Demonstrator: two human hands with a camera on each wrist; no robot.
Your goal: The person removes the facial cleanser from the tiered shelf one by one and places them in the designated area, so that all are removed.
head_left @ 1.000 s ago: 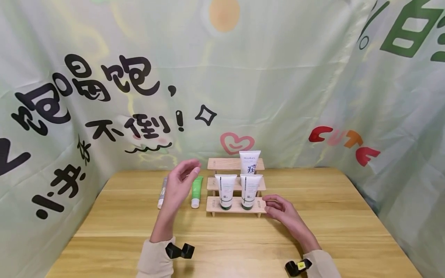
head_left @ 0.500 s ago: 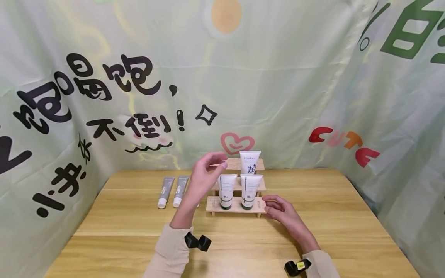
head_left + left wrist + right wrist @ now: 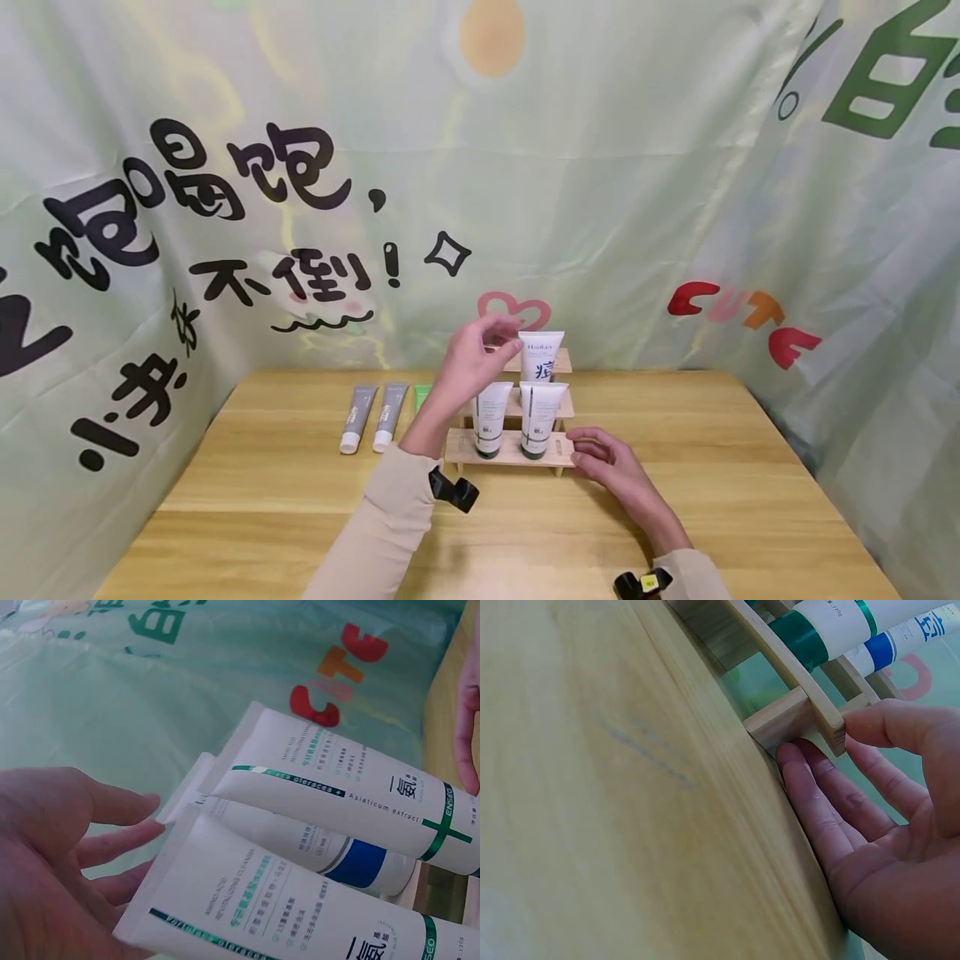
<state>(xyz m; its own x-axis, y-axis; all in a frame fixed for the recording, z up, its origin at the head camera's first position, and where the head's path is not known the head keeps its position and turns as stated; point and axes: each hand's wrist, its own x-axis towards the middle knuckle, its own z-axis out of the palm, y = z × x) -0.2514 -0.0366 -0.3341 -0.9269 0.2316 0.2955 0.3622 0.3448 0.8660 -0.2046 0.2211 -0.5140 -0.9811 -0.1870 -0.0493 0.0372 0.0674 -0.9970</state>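
On your far left, a first gray tube (image 3: pixel 358 418) lies on the wooden table (image 3: pixel 675 517) with its white cap toward you, and just beside it lies a second gray tube (image 3: pixel 391 417), capped the same way. Next comes a green tube (image 3: pixel 422 395), mostly hidden by your left forearm. Your left hand (image 3: pixel 476 358) reaches over the stepped wooden stand (image 3: pixel 510 446), thumb and fingers spread apart in a loose curve, at the upper left edge of the back white tube (image 3: pixel 542 354); you cannot tell for certain whether it touches. That tube stands upright, its foot hidden behind the front tubes. On the lowest step, the front left white tube (image 3: pixel 491 417) and the front right white tube (image 3: pixel 542 421) stand side by side on their green caps, slightly apart. Farther right, your right hand (image 3: pixel 611 462) pinches the right end of that lowest step, with fingers tucked under the board beside its leg.
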